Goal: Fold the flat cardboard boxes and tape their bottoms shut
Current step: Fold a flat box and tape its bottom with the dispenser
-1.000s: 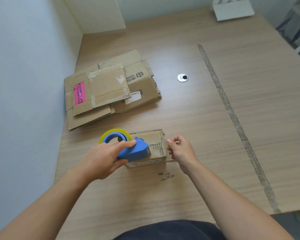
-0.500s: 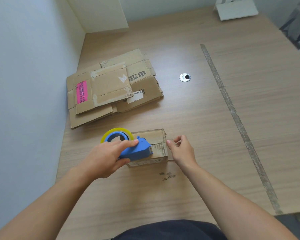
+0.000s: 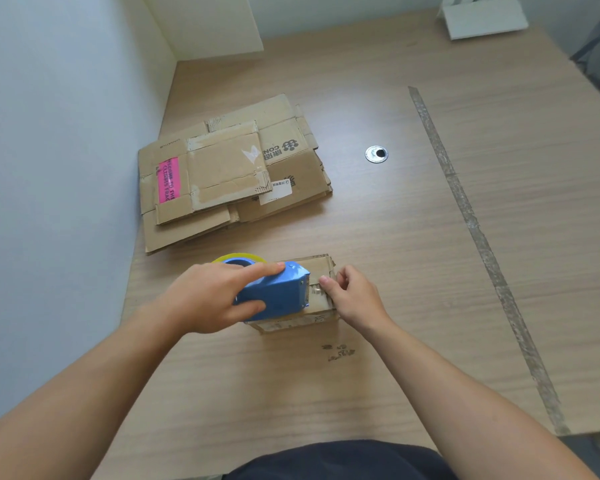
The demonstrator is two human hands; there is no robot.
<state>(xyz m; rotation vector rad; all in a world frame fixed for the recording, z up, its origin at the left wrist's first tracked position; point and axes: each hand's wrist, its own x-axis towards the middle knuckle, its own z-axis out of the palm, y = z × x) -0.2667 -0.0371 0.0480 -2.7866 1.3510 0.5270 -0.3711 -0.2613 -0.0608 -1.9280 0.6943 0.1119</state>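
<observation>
A small folded cardboard box point(image 3: 321, 268) stands on the wooden table in front of me. My left hand point(image 3: 208, 296) grips a blue tape dispenser point(image 3: 278, 294) with a yellow-rimmed tape roll point(image 3: 238, 258), lying across the top of the box. My right hand point(image 3: 355, 299) is at the box's right edge, its fingertips pinching the tape end just beyond the dispenser's mouth. A stack of flat cardboard boxes point(image 3: 229, 174) lies farther back on the left, the top one bearing a pink label point(image 3: 168, 180).
The white wall point(image 3: 56, 168) runs along the table's left edge. A round metal cable grommet point(image 3: 376, 154) sits right of the stack. A strip of old tape residue point(image 3: 478, 237) crosses the table from back to front. A white stand point(image 3: 484, 17) sits at the far right.
The dispenser has slid right along the box top toward my right hand. My right hand has come in from beyond the box's edge onto its right end.
</observation>
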